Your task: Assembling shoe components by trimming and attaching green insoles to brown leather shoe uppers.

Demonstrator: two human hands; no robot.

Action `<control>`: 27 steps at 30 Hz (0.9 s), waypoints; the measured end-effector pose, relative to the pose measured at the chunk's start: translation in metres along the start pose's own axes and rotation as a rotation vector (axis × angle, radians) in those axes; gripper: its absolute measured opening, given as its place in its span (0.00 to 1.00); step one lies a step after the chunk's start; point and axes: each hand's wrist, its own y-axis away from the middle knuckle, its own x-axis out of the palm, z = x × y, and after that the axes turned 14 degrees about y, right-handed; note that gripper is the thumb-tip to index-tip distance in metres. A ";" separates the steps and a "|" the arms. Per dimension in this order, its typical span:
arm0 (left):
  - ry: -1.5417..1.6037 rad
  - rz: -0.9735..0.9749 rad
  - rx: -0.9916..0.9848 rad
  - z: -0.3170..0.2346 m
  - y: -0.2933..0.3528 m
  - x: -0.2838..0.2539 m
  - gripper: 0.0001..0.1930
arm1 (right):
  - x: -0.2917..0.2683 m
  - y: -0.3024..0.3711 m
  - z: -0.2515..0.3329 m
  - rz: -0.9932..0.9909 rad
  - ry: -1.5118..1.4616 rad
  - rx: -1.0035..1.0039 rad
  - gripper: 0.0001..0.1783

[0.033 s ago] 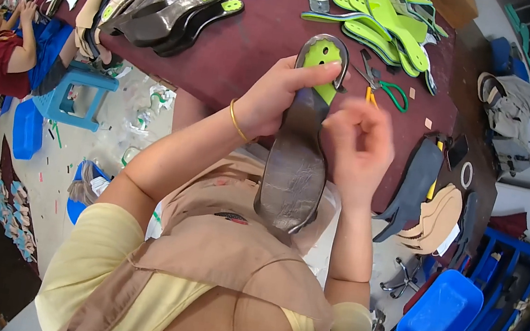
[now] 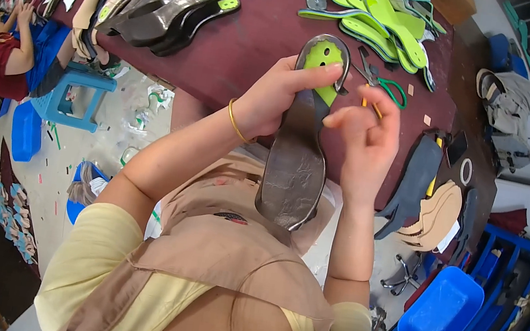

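Note:
My left hand (image 2: 285, 90) grips a shoe insole (image 2: 295, 170) covered in shiny dark brown material, with a lime-green pad at its upper end. The thumb presses across that green end, and the brown cover's edge is gathered in small pleats around it. The wide end of the insole hangs down in front of my apron. Close to the right edge of the insole, my right hand (image 2: 371, 136) is raised with its fingers bent and apart, and nothing shows in them. Beyond it on the table lie green-handled scissors (image 2: 384, 87) and a yellow tool (image 2: 375, 106), partly behind my fingers.
Several dark covered insoles (image 2: 171, 17) lie at the table's (image 2: 249, 35) far left, and lime-green insoles (image 2: 387, 20) pile up at the far right. Grey and beige insole pieces (image 2: 434, 213) sit at the right edge. A blue bin (image 2: 441, 312) stands lower right. Another person (image 2: 9, 55) works at left.
My right hand's fingers have spread apart from a tighter, blurred curl, and the index finger has lifted. My left hand keeps its hold on the insole. The view has shifted slightly.

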 end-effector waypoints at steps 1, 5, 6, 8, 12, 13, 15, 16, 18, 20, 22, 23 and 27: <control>0.008 0.005 -0.017 0.005 -0.001 0.004 0.13 | -0.006 -0.006 -0.002 -0.036 0.046 0.051 0.08; -0.069 0.019 -0.016 0.026 -0.017 0.005 0.14 | -0.033 -0.016 -0.021 0.000 0.147 0.143 0.10; -0.077 0.022 -0.034 0.031 -0.022 0.003 0.14 | -0.038 -0.016 -0.026 -0.008 0.228 0.164 0.11; -0.074 0.017 -0.086 0.039 -0.035 0.000 0.14 | -0.046 -0.017 -0.037 0.000 0.237 0.191 0.11; -0.019 -0.015 -0.273 0.053 -0.062 -0.007 0.17 | -0.050 -0.024 -0.056 -0.016 0.389 0.260 0.12; -0.013 -0.015 -0.285 0.057 -0.069 -0.008 0.17 | -0.053 -0.028 -0.064 -0.031 0.514 0.276 0.12; -0.052 -0.107 -0.260 0.066 -0.081 -0.008 0.18 | -0.061 -0.035 -0.083 -0.024 0.640 0.212 0.13; -0.017 -0.054 -0.275 0.070 -0.086 -0.011 0.19 | -0.064 -0.038 -0.090 -0.069 0.445 0.270 0.13; -0.120 -0.019 -0.185 0.087 -0.095 -0.026 0.19 | -0.068 -0.046 -0.100 -0.171 0.237 0.326 0.14; -0.273 0.027 -0.192 0.101 -0.097 -0.042 0.18 | -0.073 -0.050 -0.112 -0.201 0.255 0.364 0.14; -0.347 0.041 -0.140 0.108 -0.103 -0.055 0.18 | -0.076 -0.054 -0.121 -0.176 0.287 0.433 0.15; -0.425 0.066 -0.079 0.110 -0.105 -0.060 0.18 | -0.079 -0.053 -0.126 -0.175 0.284 0.444 0.15; -0.459 0.064 -0.135 0.108 -0.113 -0.066 0.18 | -0.090 -0.053 -0.137 -0.081 0.415 0.515 0.11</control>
